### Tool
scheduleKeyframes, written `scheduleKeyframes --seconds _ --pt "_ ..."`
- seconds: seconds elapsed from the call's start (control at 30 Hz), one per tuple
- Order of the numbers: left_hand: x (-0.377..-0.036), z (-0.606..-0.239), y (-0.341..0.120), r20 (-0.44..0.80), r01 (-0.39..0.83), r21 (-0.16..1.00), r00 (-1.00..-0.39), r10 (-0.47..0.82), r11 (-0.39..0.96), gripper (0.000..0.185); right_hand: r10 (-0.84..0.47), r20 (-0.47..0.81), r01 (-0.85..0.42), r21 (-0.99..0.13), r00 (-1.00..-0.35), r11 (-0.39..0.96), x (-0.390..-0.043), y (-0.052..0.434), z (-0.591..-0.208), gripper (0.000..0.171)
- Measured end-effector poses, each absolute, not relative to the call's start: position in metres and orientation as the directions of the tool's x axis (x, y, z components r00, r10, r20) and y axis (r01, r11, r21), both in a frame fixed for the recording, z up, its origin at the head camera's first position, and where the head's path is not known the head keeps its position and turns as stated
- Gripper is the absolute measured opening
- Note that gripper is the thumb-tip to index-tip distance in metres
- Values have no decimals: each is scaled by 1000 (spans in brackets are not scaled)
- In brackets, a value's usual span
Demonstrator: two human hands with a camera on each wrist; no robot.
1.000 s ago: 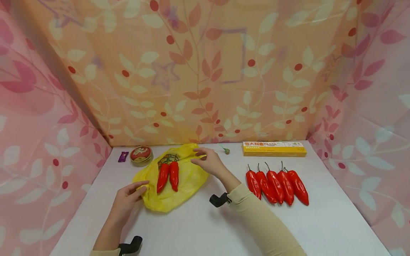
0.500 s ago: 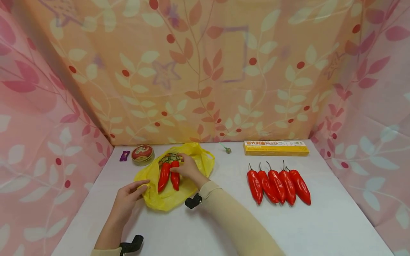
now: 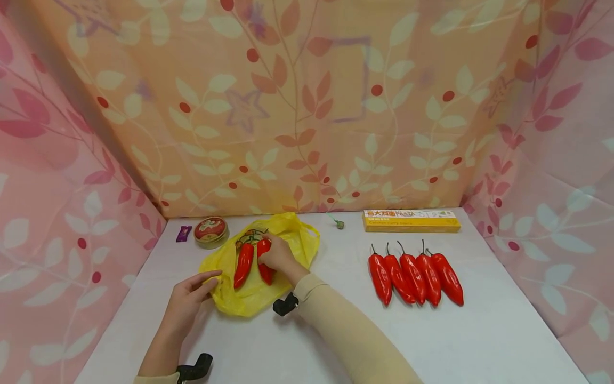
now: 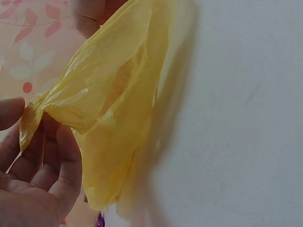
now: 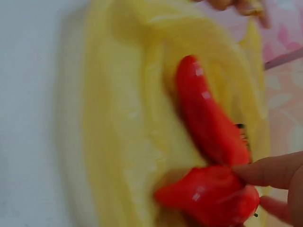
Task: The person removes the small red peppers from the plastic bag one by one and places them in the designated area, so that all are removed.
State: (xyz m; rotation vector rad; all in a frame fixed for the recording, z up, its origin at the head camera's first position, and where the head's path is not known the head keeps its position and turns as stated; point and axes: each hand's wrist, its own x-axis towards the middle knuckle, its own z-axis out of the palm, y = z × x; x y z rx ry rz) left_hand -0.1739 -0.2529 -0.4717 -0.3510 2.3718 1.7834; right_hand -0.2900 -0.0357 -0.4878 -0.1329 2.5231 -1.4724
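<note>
1. The white table [image 3: 336, 330] is sitting walled in by patterned cloth on the left, back and right; bare surface is lying in front of the hands and between the yellow bag [image 3: 283, 234] and the row of five red peppers [image 3: 416, 278]
2. Along the back edge a round tin [image 3: 210, 232], a purple wrapper [image 3: 183, 233], a small green item [image 3: 340, 225] and a yellow pasta box [image 3: 411, 221] are lying
3. The bag is lying at the table's left-centre, with two peppers on it side by side: the left pepper [image 3: 243, 265] untouched, the right pepper [image 3: 264, 260] under the hand
4. The right hand [image 3: 278, 257] is gripping the right pepper near its stem end, fingers curled round it; the wrist view is showing a fingertip [image 5: 265, 171] pressing on the red skin [image 5: 208, 194]
5. The left hand [image 3: 189, 300] is pinching the bag's near-left edge [image 4: 42, 106] between thumb and fingers, lifting the film slightly off the table
6. The right forearm, in a beige sleeve [image 3: 345, 330], is reaching diagonally in from the lower right; the left forearm is coming up from the bottom edge
</note>
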Motion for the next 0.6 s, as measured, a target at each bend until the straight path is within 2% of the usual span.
scheduleKeyframes --seconds 0.1,0.27,0.4,0.6 --pt "-174 -472 -252 -262 -278 924 -960 -93 262 44 -181 -172 69 -882 -968 466 -288 -30 -480 75" --pt "-175 -472 -251 -255 -271 924 -962 -92 271 45 -221 -167 59 -903 -961 426 -281 -17 -465 75" --pt "-175 -471 -251 -251 -264 924 -964 -85 275 46 -237 -148 44 -918 -960 394 -274 -5 -454 68" --pt "-176 -473 -253 -259 -275 921 -961 -91 277 45 -274 -74 -49 -909 -959 415 -256 22 -434 55"
